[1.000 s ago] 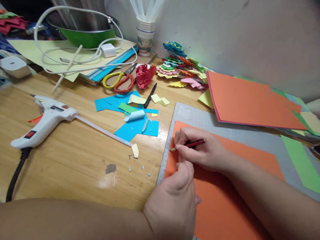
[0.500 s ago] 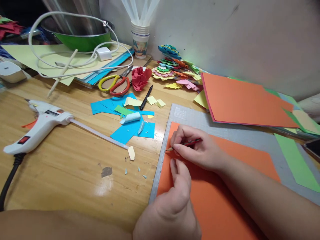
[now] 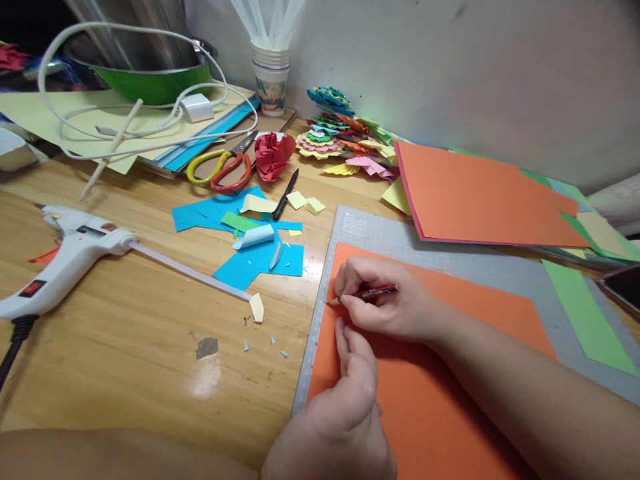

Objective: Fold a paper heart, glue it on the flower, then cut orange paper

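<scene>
a red pencil [image 3: 373, 292] is pinched in the right hand [image 3: 395, 303] and lies nearly flat across the fingers. its sharpened wooden tip is set at the left edge of an orange sheet of paper [image 3: 450, 373]. the right hand is closed tight round the pencil's shaft, with thumb and fingertips kept near the tip. the left hand [image 3: 345, 413] is laid on the same sheet just below. nothing is gripped by it; its fingers are loosely bent, with the foremost ones stretched flat toward the pencil tip. the sheet is smooth and matte, and is spread on a grey cutting mat [image 3: 395, 233] with a ruled edge. a white plastic glue gun [image 3: 65, 257] and blue paper scraps [image 3: 250, 263] are seen on the glossy wooden table [image 3: 125, 333].
</scene>
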`<state>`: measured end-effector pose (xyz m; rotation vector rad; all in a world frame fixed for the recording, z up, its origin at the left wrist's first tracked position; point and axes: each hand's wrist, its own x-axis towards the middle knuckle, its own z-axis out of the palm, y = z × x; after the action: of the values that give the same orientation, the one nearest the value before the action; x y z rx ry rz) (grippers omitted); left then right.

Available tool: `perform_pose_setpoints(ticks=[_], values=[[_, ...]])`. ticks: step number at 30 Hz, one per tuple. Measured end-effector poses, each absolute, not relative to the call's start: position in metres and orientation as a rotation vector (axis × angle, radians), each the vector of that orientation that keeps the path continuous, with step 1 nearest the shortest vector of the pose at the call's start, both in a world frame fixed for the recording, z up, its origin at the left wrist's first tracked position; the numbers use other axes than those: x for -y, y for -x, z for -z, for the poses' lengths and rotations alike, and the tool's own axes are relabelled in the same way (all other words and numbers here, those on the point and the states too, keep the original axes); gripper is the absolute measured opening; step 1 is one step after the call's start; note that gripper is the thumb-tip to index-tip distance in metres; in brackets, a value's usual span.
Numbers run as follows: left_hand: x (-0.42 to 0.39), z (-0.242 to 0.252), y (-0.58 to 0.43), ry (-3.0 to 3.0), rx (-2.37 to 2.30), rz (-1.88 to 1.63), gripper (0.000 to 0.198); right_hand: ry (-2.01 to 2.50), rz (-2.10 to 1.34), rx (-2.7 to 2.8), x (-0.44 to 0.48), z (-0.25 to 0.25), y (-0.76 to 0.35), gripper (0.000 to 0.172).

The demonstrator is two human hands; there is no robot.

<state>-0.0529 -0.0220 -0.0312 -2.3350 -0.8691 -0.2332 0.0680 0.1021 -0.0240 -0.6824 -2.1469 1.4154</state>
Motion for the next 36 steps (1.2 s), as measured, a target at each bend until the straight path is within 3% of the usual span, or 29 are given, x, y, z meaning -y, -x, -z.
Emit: perform_pose_setpoints(ticks=[8,19,28,36], values=[[0.023,0.019,0.056,2.389,0.861,0.168,0.034,0.574,-1.375,2.207,-0.101,0.028,-0.069,0.021],[0.026,0.016,0.055,2.360,0.829,-0.021,0.037,0.558,-1.409,2.204,-0.101,0.029,-0.070,0.020],[0.027,0.027,0.051,2.359,0.899,0.203,0.038,0.560,-1.389,2.216,-0.100,0.027,-0.070,0.018],[0.025,0.016,0.054,2.429,0.866,0.075,0.034,0.657,-1.377,2.149,-0.099,0.023,-0.069,0.019]])
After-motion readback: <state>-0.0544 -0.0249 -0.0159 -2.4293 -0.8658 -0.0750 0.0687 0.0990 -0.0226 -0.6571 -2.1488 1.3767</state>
